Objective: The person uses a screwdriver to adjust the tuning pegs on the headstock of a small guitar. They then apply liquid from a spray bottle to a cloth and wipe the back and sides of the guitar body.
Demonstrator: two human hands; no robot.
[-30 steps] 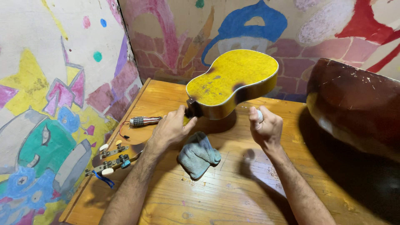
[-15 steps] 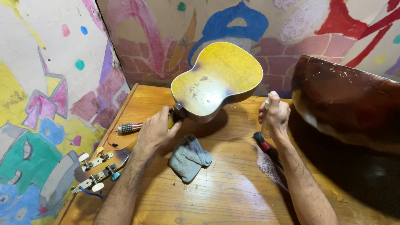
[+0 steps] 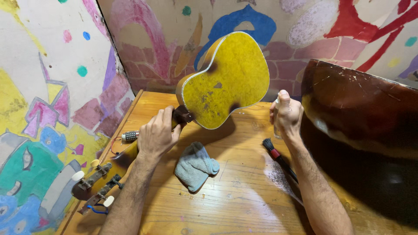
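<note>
left hand (image 3: 156, 135) gripping yellow guitar (image 3: 226, 80) neck | right hand (image 3: 285, 115) clasping small clear bottle (image 3: 277, 126), contents unclear

Mottled yellow guitar back (image 3: 228, 80), grey-blue cloth (image 3: 196, 166), red-banded black brush (image 3: 278, 159), dark brown guitar body (image 3: 361, 109).

Corner of a room, two painted walls meeting above a wooden counter (image 3: 244, 204). Left wall (image 3: 52, 87): pale ground, daubed with yellow, pink, purple and teal shapes, scattered blue, green and pink dots. Back wall (image 3: 174, 48): brick pattern showing through pinkish paint, with a large blue figure, a mustard streak, a pale speckled oval and red strokes toward the right. Counter made of warm honey-coloured planks, grain and seams plain, surface scuffed and dusty in patches. Light falls from above and in front, casting soft dark shadows on the boards.
</note>
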